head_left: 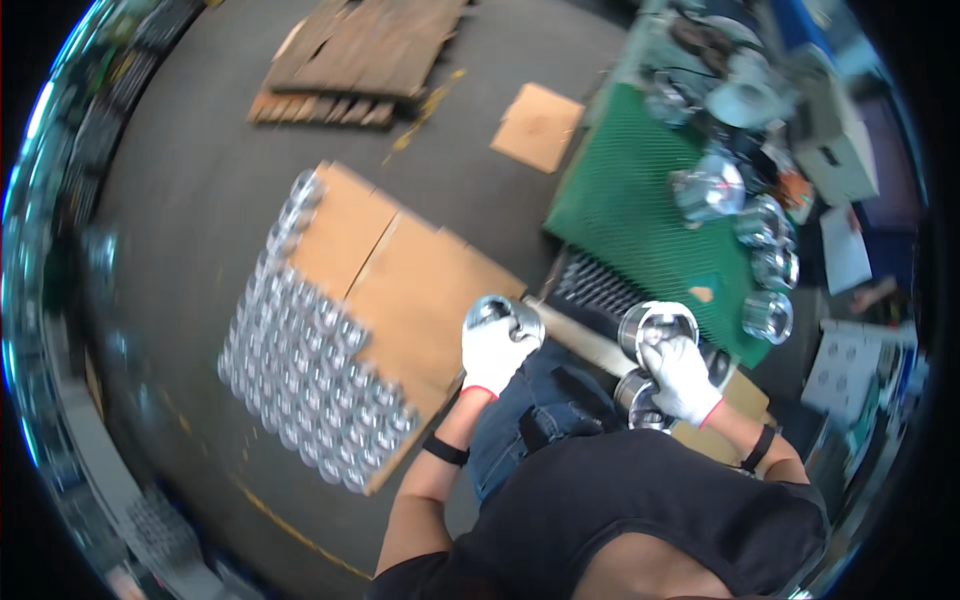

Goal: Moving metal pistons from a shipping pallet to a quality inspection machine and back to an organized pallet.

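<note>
My left hand point(494, 356), in a white glove, is closed on a shiny metal piston point(491, 308), its hollow side facing up. My right hand point(684, 382), gloved too, has its fingers curled into the open end of another piston point(649, 318) beside the green-topped bench. Just below that one sits a further piston point(632, 392), close against my right fingers; whether they touch it I cannot tell. To the left, pistons point(310, 385) stand in tight rows on a brown cardboard sheet point(420, 290).
Along the right runs a bench with a green ribbed mat point(640, 180), where several loose pistons point(768, 316) and a machine point(748, 95) stand. A wooden pallet point(365, 50) and a cardboard square point(538, 127) lie on the grey floor. A dark ridged crate point(597, 283) is under the bench edge.
</note>
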`<state>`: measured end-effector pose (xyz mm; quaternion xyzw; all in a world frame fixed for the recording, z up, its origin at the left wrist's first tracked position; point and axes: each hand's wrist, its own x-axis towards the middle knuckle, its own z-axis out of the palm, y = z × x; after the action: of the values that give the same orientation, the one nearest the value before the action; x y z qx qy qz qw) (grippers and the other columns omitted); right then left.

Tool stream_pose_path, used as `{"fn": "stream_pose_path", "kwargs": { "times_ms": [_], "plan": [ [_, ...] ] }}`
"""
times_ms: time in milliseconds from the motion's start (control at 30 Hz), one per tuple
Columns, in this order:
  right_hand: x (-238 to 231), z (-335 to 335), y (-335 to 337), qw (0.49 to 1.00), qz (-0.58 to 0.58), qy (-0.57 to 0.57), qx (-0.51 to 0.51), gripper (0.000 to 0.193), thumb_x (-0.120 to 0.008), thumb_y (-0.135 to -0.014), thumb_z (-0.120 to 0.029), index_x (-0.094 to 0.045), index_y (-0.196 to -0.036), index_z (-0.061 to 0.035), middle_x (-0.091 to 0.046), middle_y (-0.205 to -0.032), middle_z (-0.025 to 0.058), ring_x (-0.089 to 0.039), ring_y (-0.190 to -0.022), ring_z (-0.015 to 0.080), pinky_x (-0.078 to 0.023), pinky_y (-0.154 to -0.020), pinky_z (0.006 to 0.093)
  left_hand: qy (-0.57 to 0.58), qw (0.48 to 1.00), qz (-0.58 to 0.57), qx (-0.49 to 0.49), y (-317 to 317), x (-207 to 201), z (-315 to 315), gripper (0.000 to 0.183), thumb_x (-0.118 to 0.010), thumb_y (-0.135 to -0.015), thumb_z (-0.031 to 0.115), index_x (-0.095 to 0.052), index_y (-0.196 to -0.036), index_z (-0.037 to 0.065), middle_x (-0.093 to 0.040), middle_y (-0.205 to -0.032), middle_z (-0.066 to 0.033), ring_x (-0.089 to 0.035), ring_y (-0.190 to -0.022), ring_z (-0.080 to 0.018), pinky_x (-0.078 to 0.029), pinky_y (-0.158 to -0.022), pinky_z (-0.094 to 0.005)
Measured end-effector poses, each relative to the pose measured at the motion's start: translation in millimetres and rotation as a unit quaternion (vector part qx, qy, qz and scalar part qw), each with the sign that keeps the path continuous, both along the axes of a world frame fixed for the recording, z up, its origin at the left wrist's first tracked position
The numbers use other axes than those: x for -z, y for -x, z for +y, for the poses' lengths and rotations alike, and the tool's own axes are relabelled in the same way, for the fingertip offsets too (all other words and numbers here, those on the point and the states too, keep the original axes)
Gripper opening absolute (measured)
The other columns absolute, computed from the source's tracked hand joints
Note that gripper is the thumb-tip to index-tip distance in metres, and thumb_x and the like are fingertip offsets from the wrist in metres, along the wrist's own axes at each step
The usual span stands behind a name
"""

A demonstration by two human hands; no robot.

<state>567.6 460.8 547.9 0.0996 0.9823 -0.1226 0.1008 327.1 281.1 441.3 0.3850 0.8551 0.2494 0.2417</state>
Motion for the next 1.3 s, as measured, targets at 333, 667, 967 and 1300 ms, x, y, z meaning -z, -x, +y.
{"fn": "stream_pose_path", "kwargs": {
  "times_ms": [333,667,967,1300],
  "plan": [
    [113.5,-177.9,158.5,0.951,-0.107,0.022,-0.289,0.064,-0.069,-0.067,-0.02,-0.05,-0.125,-0.0004,-0.057,-0.115,0.0201,-0.055,-0.103,0.0363,-0.043,-0.089,0.0445,0.166,0.808,-0.261,-0.502,-114.3,65.5,-375.7,0.047,-0.065,-0.083,0.037,-0.066,-0.106,-0.003,-0.069,-0.099,-0.0179,-0.065,-0.093,-0.0295,-0.048,-0.086,-0.0344],
    [373.0,-347.9,274.2,0.897,-0.137,0.035,-0.42,0.092,-0.079,-0.058,-0.025,-0.037,-0.136,0.0,-0.051,-0.124,0.0225,-0.05,-0.115,0.0397,-0.038,-0.101,0.0464,0.036,0.766,-0.323,-0.555,-174.0,189.8,-413.0,0.048,-0.08,-0.07,0.023,-0.067,-0.113,0.005,-0.07,-0.088,-0.0133,-0.067,-0.076,-0.0201,-0.051,-0.075,-0.0313],
    [536.8,-413.5,342.4,0.913,-0.047,0.008,-0.405,0.071,-0.07,-0.069,-0.022,-0.044,-0.133,-0.0044,-0.057,-0.112,0.019,-0.055,-0.102,0.0364,-0.044,-0.089,0.0449,0.066,0.921,-0.183,-0.337,-109.8,313.0,-361.1,0.03,-0.075,-0.068,0.03,-0.071,-0.093,0.014,-0.066,-0.074,-0.0125,-0.064,-0.071,-0.0286,-0.049,-0.071,-0.0409],
    [558.1,-450.9,366.7,0.914,-0.003,0.07,-0.401,0.047,-0.068,-0.071,-0.013,-0.054,-0.115,-0.006,-0.058,-0.106,0.0146,-0.055,-0.1,0.0341,-0.043,-0.089,0.0426,-0.019,0.891,-0.107,-0.441,-89.5,439.8,-359.7,0.015,-0.055,-0.082,0.019,-0.067,-0.08,0.01,-0.063,-0.065,-0.0078,-0.06,-0.061,-0.0253,-0.044,-0.058,-0.0389]
  ]
}}
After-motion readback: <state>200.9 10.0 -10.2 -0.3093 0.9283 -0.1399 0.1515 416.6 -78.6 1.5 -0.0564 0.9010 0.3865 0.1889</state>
